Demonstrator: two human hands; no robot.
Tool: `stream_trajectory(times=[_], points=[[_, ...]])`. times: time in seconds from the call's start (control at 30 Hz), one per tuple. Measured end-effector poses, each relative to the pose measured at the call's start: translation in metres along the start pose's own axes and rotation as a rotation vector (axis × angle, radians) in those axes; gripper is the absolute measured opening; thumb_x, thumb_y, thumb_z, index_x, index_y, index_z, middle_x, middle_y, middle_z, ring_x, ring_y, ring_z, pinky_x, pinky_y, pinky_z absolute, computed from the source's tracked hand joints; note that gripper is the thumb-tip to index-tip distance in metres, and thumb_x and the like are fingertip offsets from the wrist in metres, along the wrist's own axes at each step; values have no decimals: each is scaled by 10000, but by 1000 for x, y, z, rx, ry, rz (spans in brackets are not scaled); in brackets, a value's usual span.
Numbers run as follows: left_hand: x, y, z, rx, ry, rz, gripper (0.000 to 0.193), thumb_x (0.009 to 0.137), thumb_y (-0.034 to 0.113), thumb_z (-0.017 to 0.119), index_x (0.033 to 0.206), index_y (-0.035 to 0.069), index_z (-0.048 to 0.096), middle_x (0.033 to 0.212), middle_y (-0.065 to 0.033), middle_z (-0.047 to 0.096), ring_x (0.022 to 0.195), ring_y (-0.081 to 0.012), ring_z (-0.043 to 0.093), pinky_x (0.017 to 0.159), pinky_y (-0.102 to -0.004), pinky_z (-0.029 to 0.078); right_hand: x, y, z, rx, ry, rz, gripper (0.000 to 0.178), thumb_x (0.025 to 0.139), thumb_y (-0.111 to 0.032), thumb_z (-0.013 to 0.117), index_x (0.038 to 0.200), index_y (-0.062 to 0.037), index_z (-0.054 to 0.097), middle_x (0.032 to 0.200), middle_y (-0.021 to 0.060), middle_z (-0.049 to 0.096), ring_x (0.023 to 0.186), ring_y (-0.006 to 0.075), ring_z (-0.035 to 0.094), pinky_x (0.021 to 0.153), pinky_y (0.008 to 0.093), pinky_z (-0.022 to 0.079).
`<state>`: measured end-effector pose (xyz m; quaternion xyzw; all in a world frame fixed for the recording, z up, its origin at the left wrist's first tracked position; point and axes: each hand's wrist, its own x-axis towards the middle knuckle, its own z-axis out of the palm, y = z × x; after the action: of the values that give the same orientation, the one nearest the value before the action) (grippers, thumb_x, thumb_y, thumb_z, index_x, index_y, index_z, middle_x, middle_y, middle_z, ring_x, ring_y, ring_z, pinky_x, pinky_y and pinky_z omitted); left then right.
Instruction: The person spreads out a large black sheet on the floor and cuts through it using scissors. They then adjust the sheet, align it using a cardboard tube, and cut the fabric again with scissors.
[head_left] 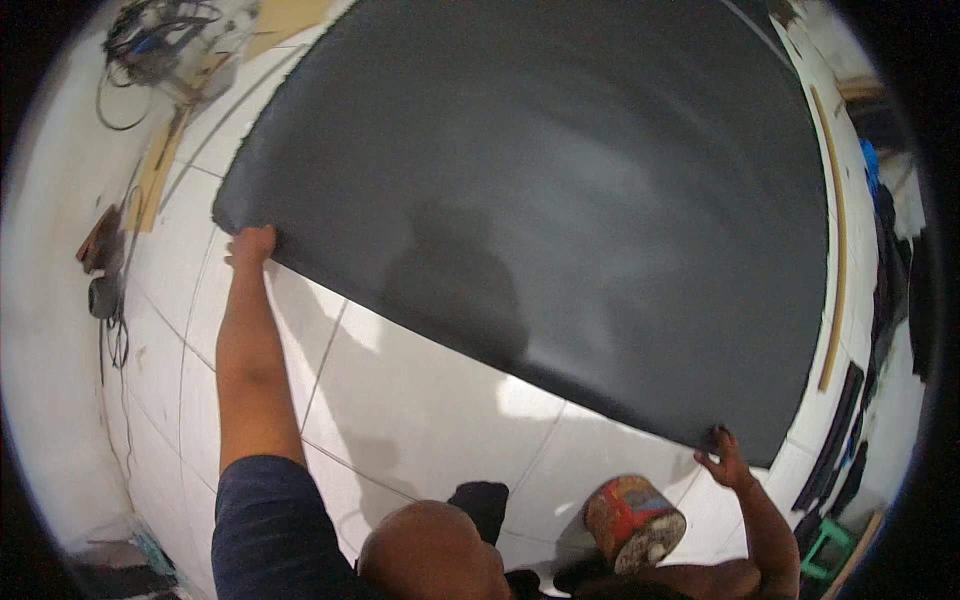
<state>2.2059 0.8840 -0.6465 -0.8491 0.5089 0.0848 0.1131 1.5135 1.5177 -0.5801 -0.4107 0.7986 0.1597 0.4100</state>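
Note:
A large dark grey sheet, smooth and slightly shiny like leatherette, is spread over the white tiled floor. Its near edge slants from upper left down to lower right. My left hand is closed on that edge close to the sheet's left corner. Near the right corner, my right hand grips the same edge, fingertips on top and thumb at the near side. Whatever is under the sheet is hidden. A shadow falls across its middle.
A worn red round tin stands left of my right forearm. Along the right lie a long thin wooden strip, dark cloth strips and a green frame. Tangled cables and yellowish boards lie at the left.

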Motion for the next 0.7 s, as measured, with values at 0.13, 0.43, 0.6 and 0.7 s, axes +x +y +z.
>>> stream_trajectory(times=[0.13,0.43,0.6,0.7], points=[[-77,-12,26,-194,484,703,506,871,258,600,1317,31,525,1439,-238,402,1347,-394,359,1090,-531,296,4,-25,-10,-8,65,18,952,831,-568,652,1467,13,249,1518,268,210,1383,416,296,1120,474,309],[-311,57,78,-119,24,1436,470,858,331,689,1290,171,592,1487,-132,379,1385,-333,332,1147,-515,221,3,1,10,-58,198,-66,818,852,-480,656,1467,-72,302,1516,215,258,1355,373,369,1084,459,378],[-316,58,70,-90,-3,1377,481,849,322,699,1293,166,599,1479,-121,406,1399,-317,323,1150,-519,211,-14,-25,-2,-104,250,-32,653,906,-391,606,1433,-95,358,1484,188,323,1311,371,424,1049,467,413],[-320,58,77,-87,35,1392,463,856,304,694,1289,165,605,1490,-121,393,1393,-322,333,1151,-511,213,-48,-53,-8,50,449,-228,490,907,-388,614,1277,-82,516,1261,184,530,1116,351,569,919,463,480]])
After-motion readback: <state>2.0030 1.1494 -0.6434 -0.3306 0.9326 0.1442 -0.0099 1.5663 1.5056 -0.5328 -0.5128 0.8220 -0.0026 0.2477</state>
